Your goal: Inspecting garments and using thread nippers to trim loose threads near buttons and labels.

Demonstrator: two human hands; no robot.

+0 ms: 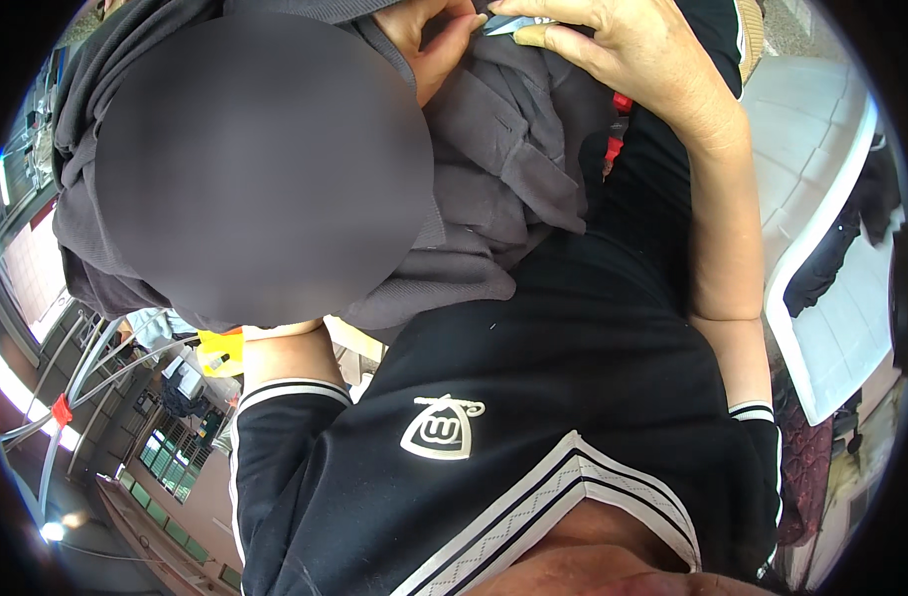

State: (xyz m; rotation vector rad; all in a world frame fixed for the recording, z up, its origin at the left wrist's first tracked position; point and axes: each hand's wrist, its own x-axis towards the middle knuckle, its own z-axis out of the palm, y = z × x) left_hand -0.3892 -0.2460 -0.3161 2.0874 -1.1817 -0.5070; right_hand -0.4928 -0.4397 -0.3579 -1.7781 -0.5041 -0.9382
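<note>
A dark grey ribbed garment [464,109] is bunched over my lap, with a sewn placket or band showing in its folds. At the top edge my left hand [424,40] pinches the cloth, thumb and forefinger close together. My right hand [613,50] is closed on small blue thread snips [518,24], their pointed end turned toward the left fingertips. A smooth grey blurred disc covers much of the garment and part of my left forearm. Below my right wrist, a red and black tool [615,139] with a thin pointed tip lies against the dark cloth.
A white plastic chair or tray-like panel [821,228] stands close on the right, with dark cloth [826,273] on it. At the left are grey metal poles [76,382] with a red clip, a yellow item [220,353] and a barred window [166,459].
</note>
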